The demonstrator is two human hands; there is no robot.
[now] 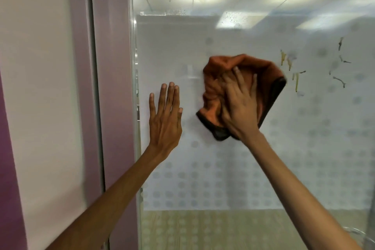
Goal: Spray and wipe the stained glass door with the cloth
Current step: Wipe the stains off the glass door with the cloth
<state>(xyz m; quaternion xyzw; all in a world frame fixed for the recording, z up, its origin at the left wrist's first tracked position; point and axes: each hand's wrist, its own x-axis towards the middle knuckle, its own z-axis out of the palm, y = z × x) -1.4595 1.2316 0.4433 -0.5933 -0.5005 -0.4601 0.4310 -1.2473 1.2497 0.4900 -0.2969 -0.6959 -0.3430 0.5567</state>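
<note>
The glass door (253, 158) fills the right of the view, frosted with grey dots. Yellow and dark stains (296, 75) streak the glass at the right, and small specks (233, 19) sit higher up. My right hand (239, 107) presses a crumpled orange cloth (269, 75) with a dark edge flat against the glass, just left of the yellow streaks. My left hand (166, 115) rests flat on the glass near the door's left edge, fingers up and apart, holding nothing. No spray bottle is in view.
A pale purple door frame (113, 87) and a white wall panel (40, 87) stand at the left. Through the lower glass a wooden-looking floor (213, 229) shows. A clear curved rim (353, 233) peeks in at the bottom right.
</note>
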